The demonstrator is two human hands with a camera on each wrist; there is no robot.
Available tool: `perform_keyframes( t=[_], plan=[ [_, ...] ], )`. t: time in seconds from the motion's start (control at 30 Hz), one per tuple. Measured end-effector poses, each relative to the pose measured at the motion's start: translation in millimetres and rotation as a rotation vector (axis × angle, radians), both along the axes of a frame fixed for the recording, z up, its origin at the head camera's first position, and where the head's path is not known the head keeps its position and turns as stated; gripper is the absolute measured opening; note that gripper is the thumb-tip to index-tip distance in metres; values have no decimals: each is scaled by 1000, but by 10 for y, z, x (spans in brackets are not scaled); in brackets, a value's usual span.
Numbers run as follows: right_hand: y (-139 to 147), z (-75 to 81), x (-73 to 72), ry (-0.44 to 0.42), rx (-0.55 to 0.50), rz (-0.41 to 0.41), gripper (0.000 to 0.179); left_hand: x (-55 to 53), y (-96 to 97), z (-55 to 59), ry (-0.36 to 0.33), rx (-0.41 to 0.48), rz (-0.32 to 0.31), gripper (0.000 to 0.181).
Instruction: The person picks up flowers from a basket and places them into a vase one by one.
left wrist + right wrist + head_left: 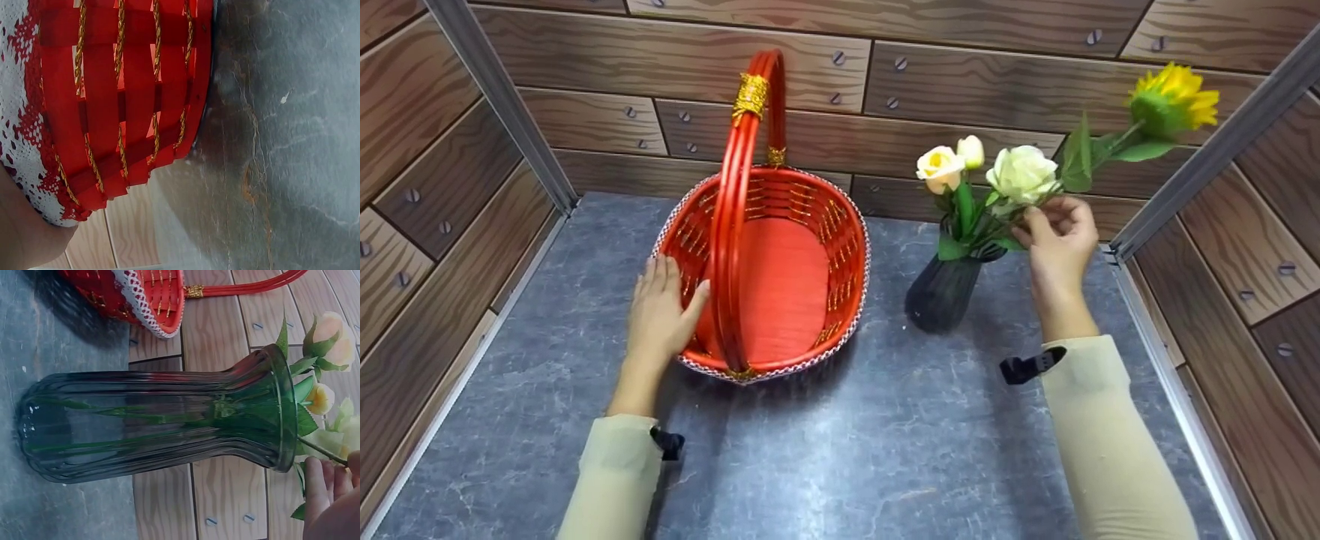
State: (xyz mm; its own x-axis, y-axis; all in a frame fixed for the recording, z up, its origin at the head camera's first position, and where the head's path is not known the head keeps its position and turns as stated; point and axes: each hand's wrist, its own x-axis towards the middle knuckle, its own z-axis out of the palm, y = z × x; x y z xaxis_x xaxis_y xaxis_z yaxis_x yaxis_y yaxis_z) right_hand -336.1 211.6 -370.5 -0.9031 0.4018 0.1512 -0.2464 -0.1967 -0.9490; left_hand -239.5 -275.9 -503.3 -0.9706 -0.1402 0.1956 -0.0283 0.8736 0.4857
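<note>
My left hand (pixel 660 311) rests on the left rim of a red woven basket (pixel 787 300), its fingers straight and the thumb over the inside. White lace edging (pixel 34 140) runs along the rim beside that hand. My right hand (pixel 1061 240) pinches a green stem (pixel 323 449) just above the mouth of a dark glass vase (pixel 941 292); I cannot tell which bloom it carries. Close to the fingers is a white rose (pixel 1022 174). Up and right leans a yellow sunflower (pixel 1174 101). A peach rose (pixel 940 169) and a pale bud (pixel 970 152) stand on the vase's left.
The basket's tall red handle (pixel 727 225), wrapped in gold cord, arches up over it toward the back. Wood-patterned panels (pixel 960 82) wall the back and both sides, with metal posts (pixel 502 105) at the corners. Grey marbled tabletop (pixel 825 457) lies in front of basket and vase.
</note>
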Motion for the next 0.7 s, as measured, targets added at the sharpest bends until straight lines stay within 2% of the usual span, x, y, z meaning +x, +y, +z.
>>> perform_keyframes(
  t=[0.13, 0.23, 0.47, 0.57, 0.7],
  plan=[
    [-3, -45, 24, 5, -103, -5, 12, 9, 1, 6, -8, 2, 0, 88],
    [-15, -68, 47, 25, -149, -18, 15, 10, 1, 7, -6, 0, -1, 88],
    [-59, -154, 79, 105, -189, -43, 20, 9, 10, 15, -5, 8, -6, 89],
    [-68, -191, 96, 90, -186, -27, 18, 10, 9, 17, -5, 6, -5, 90],
    [-73, -195, 127, 8, -143, 0, 14, 18, 3, 12, -3, 5, -5, 90]
  ],
)
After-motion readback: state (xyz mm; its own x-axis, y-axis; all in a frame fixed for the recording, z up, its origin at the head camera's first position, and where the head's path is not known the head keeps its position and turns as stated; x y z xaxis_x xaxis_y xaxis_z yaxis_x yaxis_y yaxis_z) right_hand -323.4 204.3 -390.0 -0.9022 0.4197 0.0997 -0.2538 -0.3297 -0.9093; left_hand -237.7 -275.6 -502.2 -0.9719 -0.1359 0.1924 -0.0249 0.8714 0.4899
